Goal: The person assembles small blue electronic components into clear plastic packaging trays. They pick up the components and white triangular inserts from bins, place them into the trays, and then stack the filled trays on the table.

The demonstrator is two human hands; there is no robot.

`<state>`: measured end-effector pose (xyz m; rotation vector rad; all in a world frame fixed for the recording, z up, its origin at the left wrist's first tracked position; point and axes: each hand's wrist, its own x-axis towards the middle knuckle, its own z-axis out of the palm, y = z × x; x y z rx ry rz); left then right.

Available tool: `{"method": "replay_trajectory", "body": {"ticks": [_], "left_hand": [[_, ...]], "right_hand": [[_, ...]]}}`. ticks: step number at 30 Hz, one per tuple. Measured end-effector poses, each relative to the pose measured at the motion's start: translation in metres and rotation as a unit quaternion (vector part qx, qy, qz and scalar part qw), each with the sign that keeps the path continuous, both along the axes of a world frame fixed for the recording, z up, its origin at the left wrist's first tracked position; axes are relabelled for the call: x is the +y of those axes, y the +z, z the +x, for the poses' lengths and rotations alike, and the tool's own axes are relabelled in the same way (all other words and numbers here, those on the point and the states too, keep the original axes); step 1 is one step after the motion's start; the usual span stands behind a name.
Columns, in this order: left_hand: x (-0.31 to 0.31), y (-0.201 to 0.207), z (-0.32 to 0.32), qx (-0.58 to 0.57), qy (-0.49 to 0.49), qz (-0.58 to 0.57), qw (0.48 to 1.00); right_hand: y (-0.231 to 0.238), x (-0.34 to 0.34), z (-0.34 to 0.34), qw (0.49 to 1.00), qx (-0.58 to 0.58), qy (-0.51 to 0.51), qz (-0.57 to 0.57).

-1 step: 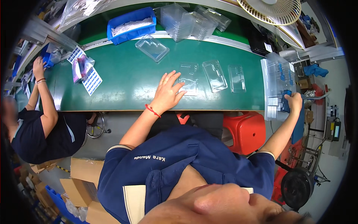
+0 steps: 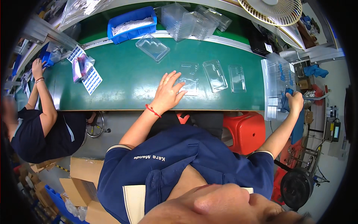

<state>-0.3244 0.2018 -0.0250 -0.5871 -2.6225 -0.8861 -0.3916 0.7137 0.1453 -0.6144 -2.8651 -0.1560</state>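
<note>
On the near part of the green tabletop (image 2: 126,89), the left hand (image 2: 169,91) is held with fingers spread at the left edge of a clear tray (image 2: 190,82). At the right end, a dark blue piece (image 2: 286,105) is touched by the right hand (image 2: 296,101) beside stacked clear plastic (image 2: 273,80); whether it is pinched cannot be told. Two more trays (image 2: 215,77) are laid rightward of the first. Farther back, a blue bin (image 2: 135,36) is seen.

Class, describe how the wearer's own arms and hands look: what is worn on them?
No gloves are worn. The left hand has a gold-coloured ring, with a red bracelet at its wrist. No jewellery shows on the right hand. The sleeves are short and navy, with cream trim.
</note>
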Motion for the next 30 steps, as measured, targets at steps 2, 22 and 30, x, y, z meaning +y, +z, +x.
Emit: {"method": "replay_trajectory", "body": {"ticks": [2, 22, 30], "left_hand": [[0.002, 0.001, -0.001, 0.007, 0.006, -0.015, 1.0], [0.004, 0.006, 0.001, 0.001, 0.016, -0.027, 1.0], [0.022, 0.011, -0.002, -0.026, -0.076, -0.112, 0.991]], "right_hand": [[0.009, -0.035, 0.001, 0.996, 0.077, 0.026, 0.035], [-0.129, -0.302, -0.021, 0.703, 0.03, 0.308, -0.641], [-0.128, -0.235, -0.058, 0.839, -0.04, 0.411, -0.354]]}}
